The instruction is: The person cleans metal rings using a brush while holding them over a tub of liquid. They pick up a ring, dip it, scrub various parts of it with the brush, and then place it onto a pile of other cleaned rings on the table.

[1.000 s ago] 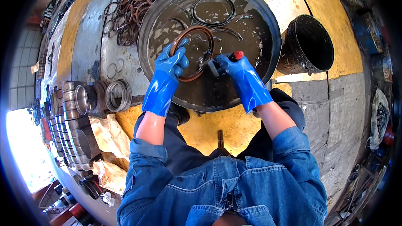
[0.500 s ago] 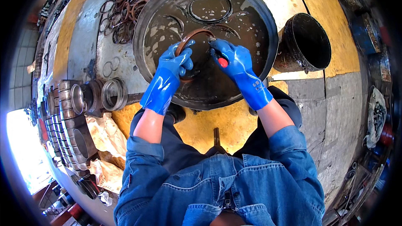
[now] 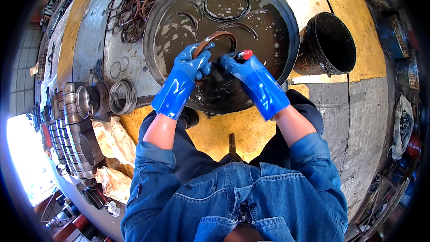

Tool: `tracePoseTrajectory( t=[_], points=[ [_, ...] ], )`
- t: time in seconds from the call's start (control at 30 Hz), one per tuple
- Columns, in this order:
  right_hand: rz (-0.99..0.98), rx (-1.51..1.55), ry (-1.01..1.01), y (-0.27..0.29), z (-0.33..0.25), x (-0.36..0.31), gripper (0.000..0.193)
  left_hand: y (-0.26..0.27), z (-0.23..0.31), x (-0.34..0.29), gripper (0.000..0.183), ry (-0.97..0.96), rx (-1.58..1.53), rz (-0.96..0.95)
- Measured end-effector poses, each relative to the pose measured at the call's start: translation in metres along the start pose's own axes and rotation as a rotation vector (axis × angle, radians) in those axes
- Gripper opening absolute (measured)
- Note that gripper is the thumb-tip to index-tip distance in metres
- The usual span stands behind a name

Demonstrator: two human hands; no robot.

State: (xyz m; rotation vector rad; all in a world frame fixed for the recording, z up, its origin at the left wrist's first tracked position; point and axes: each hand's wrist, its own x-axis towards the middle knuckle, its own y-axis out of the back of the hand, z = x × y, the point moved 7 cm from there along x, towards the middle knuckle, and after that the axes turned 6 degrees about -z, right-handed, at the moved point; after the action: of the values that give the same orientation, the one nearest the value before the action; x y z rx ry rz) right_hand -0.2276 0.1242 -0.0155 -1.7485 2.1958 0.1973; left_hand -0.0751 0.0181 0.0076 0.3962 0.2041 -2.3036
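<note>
My left hand (image 3: pixel 191 62), in a blue rubber glove, grips a brown ring (image 3: pixel 227 36) by its left side, its curve tilted up over a wide round metal basin (image 3: pixel 150 58). My gloved right hand (image 3: pixel 241 66) is closed around a red-handled tool (image 3: pixel 246 54), close to the ring's lower right. The tool's working end is dark and blurred, so its kind cannot be made out. Murky liquid half covers more rings in the basin, among them a full black ring (image 3: pixel 247 7) and a curved ring edge (image 3: pixel 244 26).
Behind the basin, on the left, is a heap of brown rings (image 3: pixel 148 0). A black bucket (image 3: pixel 309 56) stands to the right. Metal sleeves (image 3: pixel 71 107), a coil of thin rings (image 3: pixel 122 97) and brown paper (image 3: pixel 114 139) lie at the left.
My right hand has turned and moved slightly down, bringing the tool's red end to the top. The ring in my left hand has shifted a little to the right.
</note>
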Motion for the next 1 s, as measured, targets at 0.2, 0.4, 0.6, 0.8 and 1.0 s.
tracePoseTrajectory(
  t=[0.2, 0.4, 0.6, 0.8, 1.0],
  points=[
    [0.392, -0.901, 0.479, 0.016, -0.048, -0.01, 0.022, 0.005, 0.002, -0.002, 0.031, 0.004, 0.02, 0.037],
    [-0.017, -0.496, 0.307, 0.021, 0.006, -0.006, 0.026, -0.007, 0.014, -0.008, 0.031, -0.032, 0.016, 0.02],
    [-0.099, 0.575, -0.082, -0.002, -0.002, -0.021, 0.028, 0.0, 0.001, 0.005, 0.03, -0.046, -0.066, -0.018],
    [0.366, -0.681, -0.125, 0.084, -0.018, -0.003, 0.035, -0.002, -0.008, 0.024, 0.027, -0.185, 0.302, -0.103],
    [0.397, -0.53, -0.087, 0.106, 0.002, 0.005, 0.033, -0.047, 0.034, 0.004, 0.052, -0.903, 1.163, -0.035]
  ],
)
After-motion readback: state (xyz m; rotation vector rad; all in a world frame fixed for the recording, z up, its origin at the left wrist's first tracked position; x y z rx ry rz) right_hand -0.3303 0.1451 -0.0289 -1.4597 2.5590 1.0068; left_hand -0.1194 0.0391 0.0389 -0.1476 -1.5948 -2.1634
